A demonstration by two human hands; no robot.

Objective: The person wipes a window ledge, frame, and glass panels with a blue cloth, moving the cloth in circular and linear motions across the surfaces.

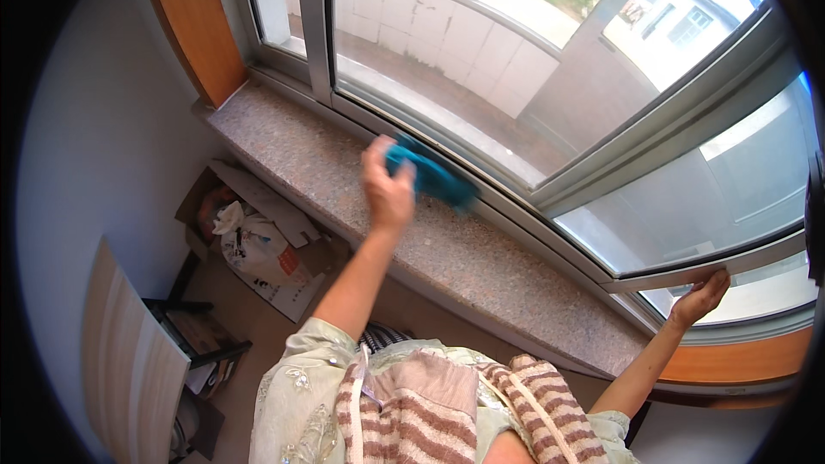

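Observation:
A teal cloth point(438, 177) is gripped in my left hand point(388, 187), blurred by motion. The cloth lies against the lower rail of the metal window frame point(496, 196), just above the speckled stone windowsill point(464, 264). Out to the right, my right hand point(702, 296) has its fingers around the edge of a sliding window sash point(677, 270). That sash overlaps the glass pane point(445, 64) in front of me.
Orange-brown wood trim point(193, 26) borders the window on the left. Below the sill sits an opened cardboard box point(193, 200) with a white printed bag point(254, 245). A wood-grain board point(122, 361) on a black frame point(213, 354) stands at lower left.

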